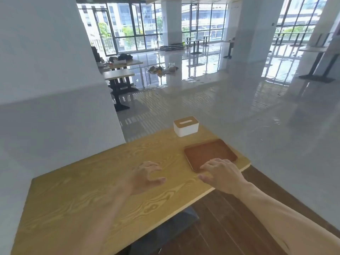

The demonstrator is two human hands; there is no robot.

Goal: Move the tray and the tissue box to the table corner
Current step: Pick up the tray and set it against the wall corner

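Centrally, a pale wood-grain table (92,190) fills the lower frame. At its right edge lies the brown tray (209,153); the white tissue box (186,126) stands just beyond it at the far corner. One right hand (220,173), fingers spread, rests over the tray's near edge. Its partner, the left hand (145,175), blurred, hovers loosely open, empty. Behind them, a glossy floor (230,100), white pillars and tall windows occupy the upper frame.
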